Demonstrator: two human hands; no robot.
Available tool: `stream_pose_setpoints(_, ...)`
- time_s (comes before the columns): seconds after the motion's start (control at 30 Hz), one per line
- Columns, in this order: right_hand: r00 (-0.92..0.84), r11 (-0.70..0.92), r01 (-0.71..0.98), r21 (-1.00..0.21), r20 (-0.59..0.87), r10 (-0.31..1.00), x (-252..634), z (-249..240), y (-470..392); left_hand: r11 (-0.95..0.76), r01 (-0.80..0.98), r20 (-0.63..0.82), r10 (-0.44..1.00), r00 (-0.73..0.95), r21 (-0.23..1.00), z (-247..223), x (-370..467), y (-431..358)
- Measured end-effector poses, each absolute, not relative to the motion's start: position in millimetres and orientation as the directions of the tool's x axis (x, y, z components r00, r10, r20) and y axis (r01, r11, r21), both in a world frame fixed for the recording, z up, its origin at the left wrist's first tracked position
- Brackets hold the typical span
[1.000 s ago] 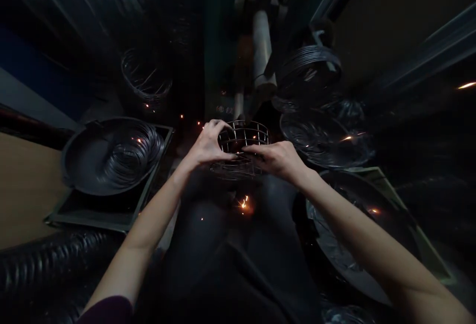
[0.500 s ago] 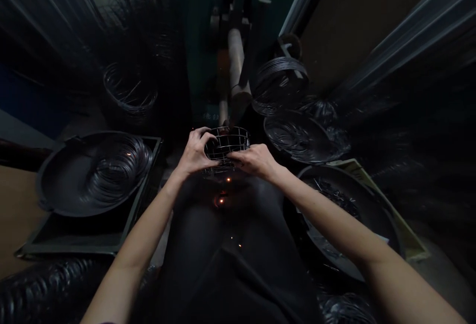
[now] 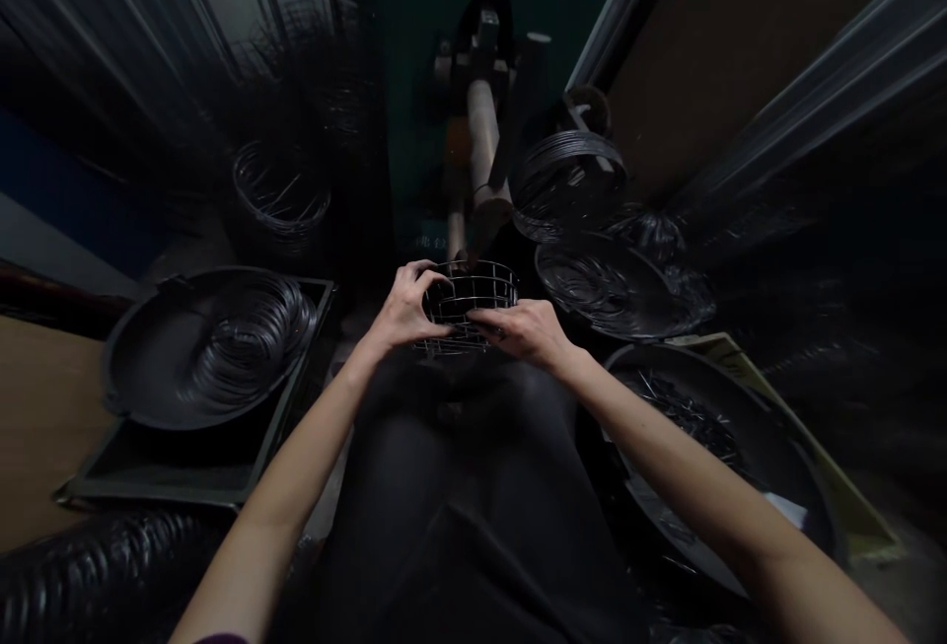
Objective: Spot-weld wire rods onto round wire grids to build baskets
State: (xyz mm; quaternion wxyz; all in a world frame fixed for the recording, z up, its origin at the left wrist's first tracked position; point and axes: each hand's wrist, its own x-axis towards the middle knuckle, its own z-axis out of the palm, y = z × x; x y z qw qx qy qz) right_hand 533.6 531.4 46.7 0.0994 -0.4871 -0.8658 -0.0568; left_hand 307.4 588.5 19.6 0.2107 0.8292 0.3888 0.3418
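A round wire basket [image 3: 480, 281] made of thin metal rings and cross wires sits between my hands, above my lap. Its far rim meets the tip of the lower arm [image 3: 457, 235] of a welding machine; whether they touch is too dark to tell. My left hand [image 3: 409, 307] is curled around the basket's left side, thumb below and fingers over the rim. My right hand [image 3: 527, 330] grips the right side, its index finger stretched along the near wires. The fingertips inside the basket are partly hidden.
A wide pan [image 3: 152, 353] with coiled wire rings [image 3: 255, 338] rests on a crate [image 3: 167, 486] at left. At right stand a pan of short wire pieces [image 3: 688, 417], another of rings [image 3: 592, 279], and a stacked wire bundle [image 3: 569, 180]. The machine's upper arm [image 3: 484, 131] juts toward me.
Glowing sparks below the basket have gone out. The whole view has shifted, so the scene sits slightly lower and further right. Both hands keep their hold on the basket.
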Motion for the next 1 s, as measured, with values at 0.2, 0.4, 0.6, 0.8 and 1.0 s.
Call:
stream_pose_setpoints(0.2, -0.493, 0.499, 0.866, 0.039, 0.24, 0.837, 531.4, 51.1, 535.8, -0.604, 0.486, 0.407, 0.792, 0.456, 0.631, 19.7, 307.5, 593.9)
stream_pose_setpoints(0.4, -0.478, 0.481, 0.875, 0.043, 0.224, 0.849, 529.5, 54.0, 541.8, -0.586, 0.489, 0.398, 0.805, 0.44, 0.646, 18.3, 309.2, 602.3)
stream_pose_setpoints(0.6, -0.428, 0.435, 0.9, 0.037, 0.269, 0.863, 528.1, 53.8, 538.6, -0.59, 0.49, 0.388, 0.801, 0.456, 0.641, 21.8, 308.3, 606.8)
stream_pose_setpoints(0.8, -0.291, 0.349, 0.934, -0.076, 0.406, 0.866, 533.0, 44.7, 528.3, -0.57, 0.481, 0.368, 0.812, 0.454, 0.666, 27.2, 308.4, 610.9)
stream_pose_setpoints(1.0, -0.25, 0.339, 0.929, -0.151, 0.42, 0.872, 533.6, 41.2, 530.2, -0.58, 0.479, 0.37, 0.804, 0.465, 0.659, 31.3, 307.1, 611.1)
